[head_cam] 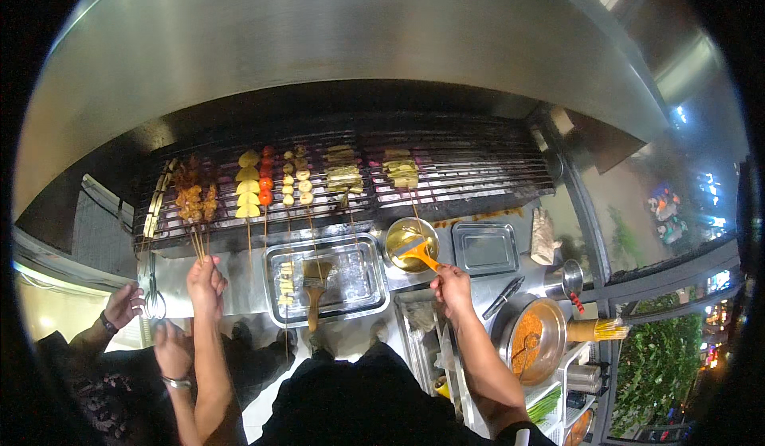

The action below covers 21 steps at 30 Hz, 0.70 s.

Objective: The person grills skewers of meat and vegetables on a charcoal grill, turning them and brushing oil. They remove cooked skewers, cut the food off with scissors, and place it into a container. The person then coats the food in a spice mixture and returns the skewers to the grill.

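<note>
My left hand [206, 286] grips the thin sticks of several meat skewers [191, 204], whose meat lies over the left part of the charcoal grill [472, 177]. In my right hand [452, 289] is the orange handle of a basting brush [423, 256]. Its bristles are in or just over a round metal bowl of yellowish liquid, probably oil [412, 229]. Right of the meat lie skewers of yellow slices [248, 189], red cherry tomatoes [266, 183], pale round pieces [305, 186] and green leafy pieces [344, 177]. Another green skewer [401, 170] is farther right.
Before the grill stands a metal tray [364, 302] with a wooden-handled brush [314, 302] and a pale skewer [286, 283]. A smaller tray [485, 249], tongs [504, 298], a glove [542, 237] and a bowl of orange-red seasoning [553, 350] are rightward. A co-worker's hands [173, 347] are close on the left.
</note>
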Each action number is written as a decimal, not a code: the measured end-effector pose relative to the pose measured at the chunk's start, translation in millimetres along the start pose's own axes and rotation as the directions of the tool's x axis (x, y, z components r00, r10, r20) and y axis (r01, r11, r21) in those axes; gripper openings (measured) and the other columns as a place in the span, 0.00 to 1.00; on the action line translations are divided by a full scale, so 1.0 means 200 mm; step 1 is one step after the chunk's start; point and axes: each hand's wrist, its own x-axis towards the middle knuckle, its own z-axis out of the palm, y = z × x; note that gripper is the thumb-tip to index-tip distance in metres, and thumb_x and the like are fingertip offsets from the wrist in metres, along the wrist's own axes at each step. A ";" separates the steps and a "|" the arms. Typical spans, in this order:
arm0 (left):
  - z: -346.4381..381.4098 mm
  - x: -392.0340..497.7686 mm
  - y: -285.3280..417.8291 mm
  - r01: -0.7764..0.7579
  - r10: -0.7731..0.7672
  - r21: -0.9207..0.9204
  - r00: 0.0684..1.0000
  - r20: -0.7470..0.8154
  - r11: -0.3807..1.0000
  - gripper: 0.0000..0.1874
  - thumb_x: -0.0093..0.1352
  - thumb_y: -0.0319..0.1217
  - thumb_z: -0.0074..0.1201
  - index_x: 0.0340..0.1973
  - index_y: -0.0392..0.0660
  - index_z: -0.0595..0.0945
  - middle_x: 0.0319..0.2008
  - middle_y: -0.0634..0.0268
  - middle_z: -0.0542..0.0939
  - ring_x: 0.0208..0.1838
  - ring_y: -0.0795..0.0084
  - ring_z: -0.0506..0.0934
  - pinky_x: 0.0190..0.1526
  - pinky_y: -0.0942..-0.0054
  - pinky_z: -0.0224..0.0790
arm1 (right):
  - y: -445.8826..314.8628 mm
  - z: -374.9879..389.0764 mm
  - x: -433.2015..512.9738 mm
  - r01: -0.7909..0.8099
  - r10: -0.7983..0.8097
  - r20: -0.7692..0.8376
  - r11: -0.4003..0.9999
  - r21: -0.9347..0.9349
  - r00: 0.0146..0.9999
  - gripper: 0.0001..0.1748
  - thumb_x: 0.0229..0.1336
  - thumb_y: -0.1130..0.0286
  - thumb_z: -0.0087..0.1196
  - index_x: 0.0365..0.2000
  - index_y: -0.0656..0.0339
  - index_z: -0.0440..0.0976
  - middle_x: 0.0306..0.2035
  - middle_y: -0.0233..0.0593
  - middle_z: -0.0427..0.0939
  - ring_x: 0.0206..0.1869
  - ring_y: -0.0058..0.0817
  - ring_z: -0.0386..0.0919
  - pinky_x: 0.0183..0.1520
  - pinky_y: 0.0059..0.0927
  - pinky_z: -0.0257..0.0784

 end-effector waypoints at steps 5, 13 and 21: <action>-0.02 0.04 -0.01 0.049 -0.048 -0.028 0.998 0.040 0.998 0.10 0.74 0.36 0.48 0.32 0.45 0.76 0.12 0.79 0.59 0.12 0.85 0.52 0.17 0.80 0.44 | 0.08 0.05 0.00 -0.014 0.020 -0.030 0.983 0.186 0.999 0.13 0.64 0.68 0.45 0.47 0.60 0.69 0.20 0.32 0.74 0.17 0.18 0.67 0.16 0.20 0.58; -0.11 0.00 -0.03 0.108 -0.108 0.015 0.994 0.017 0.994 0.12 0.73 0.40 0.50 0.33 0.46 0.78 0.13 0.80 0.59 0.14 0.86 0.53 0.17 0.81 0.44 | 0.29 -0.03 0.17 -0.290 0.142 0.268 0.684 0.670 0.953 0.12 0.69 0.62 0.44 0.46 0.56 0.70 0.33 0.39 0.80 0.29 0.27 0.79 0.22 0.23 0.69; 0.01 0.04 0.05 0.163 -0.148 -0.189 0.985 0.094 0.968 0.12 0.75 0.37 0.48 0.36 0.41 0.78 0.13 0.77 0.61 0.14 0.84 0.55 0.19 0.81 0.49 | 0.42 -0.12 0.15 -0.190 0.026 0.209 0.537 0.822 0.978 0.19 0.69 0.56 0.44 0.47 0.62 0.71 0.42 0.41 0.81 0.40 0.30 0.82 0.30 0.24 0.75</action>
